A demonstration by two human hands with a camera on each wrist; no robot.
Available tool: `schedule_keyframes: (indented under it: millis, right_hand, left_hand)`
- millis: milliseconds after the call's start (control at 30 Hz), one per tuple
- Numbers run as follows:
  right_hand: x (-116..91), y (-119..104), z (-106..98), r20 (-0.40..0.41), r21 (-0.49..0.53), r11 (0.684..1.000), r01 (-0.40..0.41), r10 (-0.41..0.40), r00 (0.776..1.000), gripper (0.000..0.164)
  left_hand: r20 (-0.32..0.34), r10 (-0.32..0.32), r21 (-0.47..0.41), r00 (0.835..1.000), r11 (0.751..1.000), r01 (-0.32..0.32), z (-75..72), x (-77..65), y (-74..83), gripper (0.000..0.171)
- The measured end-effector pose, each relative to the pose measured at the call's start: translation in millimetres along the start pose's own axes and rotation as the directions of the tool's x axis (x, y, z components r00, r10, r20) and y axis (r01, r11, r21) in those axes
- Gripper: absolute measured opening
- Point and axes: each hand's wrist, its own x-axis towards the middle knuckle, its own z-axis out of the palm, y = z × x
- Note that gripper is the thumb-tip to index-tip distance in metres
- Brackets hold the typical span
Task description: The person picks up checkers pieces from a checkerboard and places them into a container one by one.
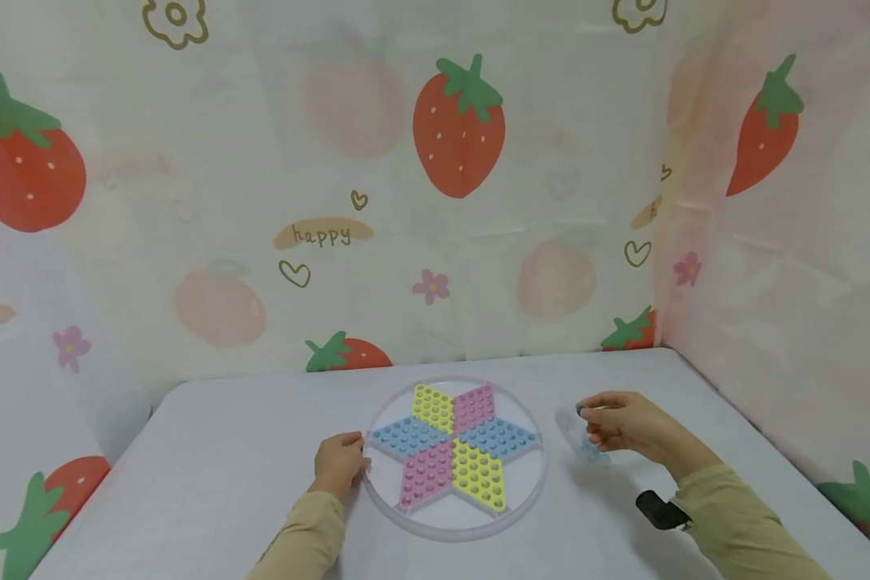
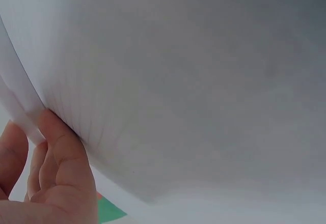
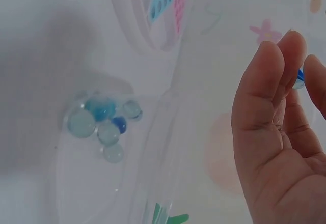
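On the white table lies a round white Chinese checkers board [image 1: 464,533] with a star of yellow, pink and blue points full of small holes. At its left rim my left hand [image 1: 338,461] grips the edge between thumb and fingers. My right hand [image 1: 627,427] is raised to the right of the board and pinches a small clear-and-blue marble [image 3: 300,77] with thumb and fingertips. Below that hand sits a clear plastic tray [image 3: 91,188]. Several clear and blue marbles [image 3: 108,132] are clustered at one end of it.
A fabric backdrop [image 1: 377,306] printed with strawberries, flowers and hearts stands behind the table, with more of it at both sides. The white tabletop [image 1: 246,451] extends around the board. A black wrist device [image 1: 661,511] sits by the right sleeve.
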Motion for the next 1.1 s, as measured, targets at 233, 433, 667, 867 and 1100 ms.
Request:
schedule_keyframes:
  millis: [233,433,667,867,1100]
  right_hand:
    - [-2.5,2.5,-8.9,-0.010,0.013,1.000,-0.014,0.014,1.000,0.030]
    - [-3.1,7.6,-18.5,-0.026,0.014,1.000,-0.022,0.022,0.999,0.024]
    - [-4.3,11.7,-25.7,-0.047,0.005,0.999,-0.035,0.035,0.998,0.024]
    - [-1.9,14.6,-27.9,-0.071,-0.035,0.998,-0.054,0.052,0.996,0.033]
    - [9.6,18.3,-31.7,-0.127,-0.093,0.991,-0.099,0.087,0.988,0.043]
  left_hand:
    - [-0.002,0.019,0.001,1.000,1.000,-0.019,-1.3,-2.8,0.8,0.035]
    - [0.004,0.009,-0.014,1.000,1.000,-0.009,-0.5,-3.8,1.0,0.035]
    - [0.005,-0.003,-0.018,1.000,1.000,0.003,-1.3,-2.8,1.8,0.035]
    - [0.012,-0.005,-0.013,1.000,1.000,0.005,-1.4,-1.6,0.2,0.036]
    - [0.021,0.010,-0.012,1.000,1.000,-0.010,-2.0,1.2,-2.8,0.042]
